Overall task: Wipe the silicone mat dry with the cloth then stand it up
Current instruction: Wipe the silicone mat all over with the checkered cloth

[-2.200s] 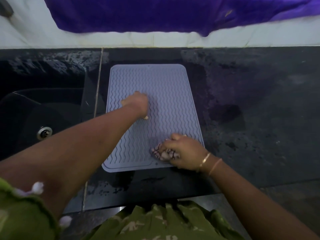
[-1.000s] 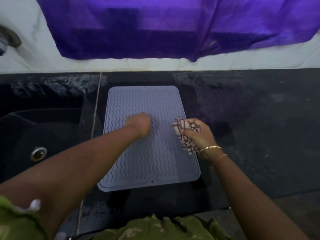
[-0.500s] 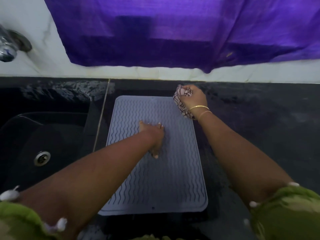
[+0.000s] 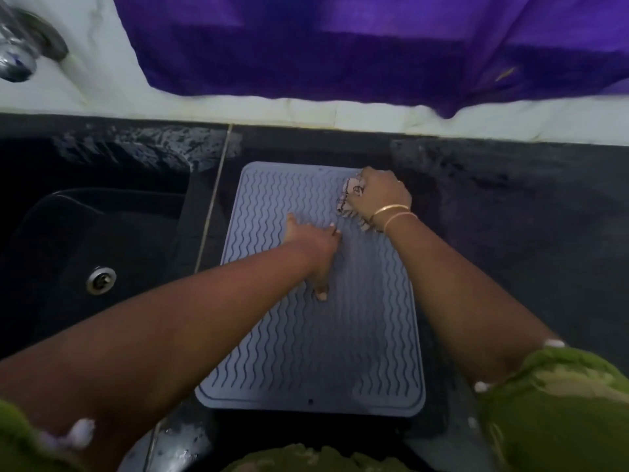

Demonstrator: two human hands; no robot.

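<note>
Mat (image 4: 316,335) flat under both hands | left hand (image 4: 315,248) splayed mid-mat | right hand (image 4: 377,194) bunching cloth (image 4: 347,199) at far-right corner

Dark stone counter (image 4: 510,233), wet and streaked, running left to right. Black sink (image 4: 85,233) sunk into its left part, steel drain (image 4: 100,280) at the bottom. Pale seam (image 4: 212,199) between sink and counter. White wall (image 4: 340,114) behind, blurred tap (image 4: 17,59) at top left. Purple cloth (image 4: 340,46) hanging over the wall. Dim light.
</note>
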